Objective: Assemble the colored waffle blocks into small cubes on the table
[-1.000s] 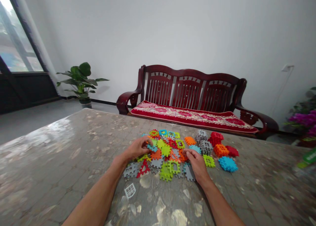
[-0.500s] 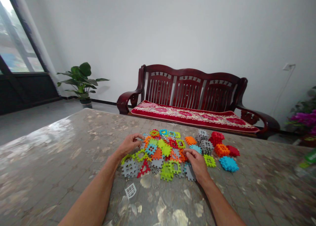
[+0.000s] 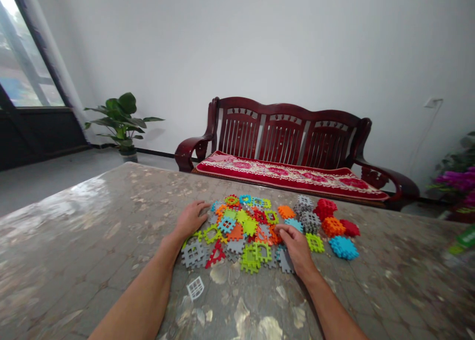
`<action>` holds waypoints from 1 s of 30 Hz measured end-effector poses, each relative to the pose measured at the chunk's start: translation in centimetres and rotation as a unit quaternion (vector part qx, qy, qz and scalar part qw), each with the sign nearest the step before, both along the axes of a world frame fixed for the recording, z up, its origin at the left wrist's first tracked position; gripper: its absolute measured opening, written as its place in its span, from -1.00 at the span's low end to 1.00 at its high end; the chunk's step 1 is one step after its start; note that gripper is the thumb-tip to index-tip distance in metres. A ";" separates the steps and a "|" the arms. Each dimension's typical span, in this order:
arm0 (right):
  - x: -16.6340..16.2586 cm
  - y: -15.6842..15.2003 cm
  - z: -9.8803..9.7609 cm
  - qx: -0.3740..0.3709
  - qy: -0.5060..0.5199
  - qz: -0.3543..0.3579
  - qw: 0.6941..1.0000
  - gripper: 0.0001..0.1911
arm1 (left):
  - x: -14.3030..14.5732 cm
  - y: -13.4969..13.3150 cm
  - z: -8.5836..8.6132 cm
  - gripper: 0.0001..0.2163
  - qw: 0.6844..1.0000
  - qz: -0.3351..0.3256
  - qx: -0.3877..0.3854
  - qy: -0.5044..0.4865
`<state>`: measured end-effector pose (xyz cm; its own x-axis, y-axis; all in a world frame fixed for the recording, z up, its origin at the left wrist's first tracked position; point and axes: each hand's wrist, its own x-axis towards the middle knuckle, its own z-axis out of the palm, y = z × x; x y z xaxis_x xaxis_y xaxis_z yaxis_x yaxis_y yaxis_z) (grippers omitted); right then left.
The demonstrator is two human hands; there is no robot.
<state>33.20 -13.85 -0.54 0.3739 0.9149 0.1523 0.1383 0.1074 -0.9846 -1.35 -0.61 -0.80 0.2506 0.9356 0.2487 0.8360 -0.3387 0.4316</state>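
A heap of flat, toothed plastic tiles point(image 3: 245, 231) in green, orange, blue, red and grey lies on the marbled table point(image 3: 111, 231). My left hand point(image 3: 191, 218) rests at the heap's left edge, fingers stretched out toward the tiles, holding nothing. My right hand point(image 3: 297, 246) sits on the heap's right part with its fingers curled down onto an orange tile point(image 3: 273, 235); whether it grips it I cannot make out. Small stacks of joined tiles stand to the right: grey point(image 3: 308, 221), red point(image 3: 324, 207), orange point(image 3: 332, 226) and blue point(image 3: 343, 247).
A dark wooden bench point(image 3: 289, 142) with a red patterned cushion stands behind the table. A potted green plant point(image 3: 122, 124) is on the floor at the left by a window. Purple flowers point(image 3: 460, 179) and a green object point(image 3: 465, 238) are at the right edge.
My left hand let go of a blue tile and drew back from the middle of the heap to its left edge, fingers now spread. My right hand stayed in place.
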 end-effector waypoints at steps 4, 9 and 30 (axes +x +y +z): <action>-0.1 0.0 0.2 -0.001 0.001 0.001 1.000 -0.62 | 0.3 -0.3 0.3 -0.59 0.999 -0.002 0.000 0.044; -0.2 0.0 0.2 -0.001 0.003 -0.001 1.000 -0.62 | 0.6 -0.8 1.0 -0.58 0.997 -0.012 -0.014 0.072; -0.1 0.0 0.0 0.004 -0.011 0.005 1.000 -0.62 | 0.0 -0.1 0.0 -0.63 0.997 -0.081 -0.018 0.006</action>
<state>33.11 -13.81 -0.54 0.3621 0.9170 0.1676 0.1589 0.1165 -0.9804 -1.39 -0.72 -0.81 0.4022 0.8907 0.2119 0.7763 -0.4545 0.4368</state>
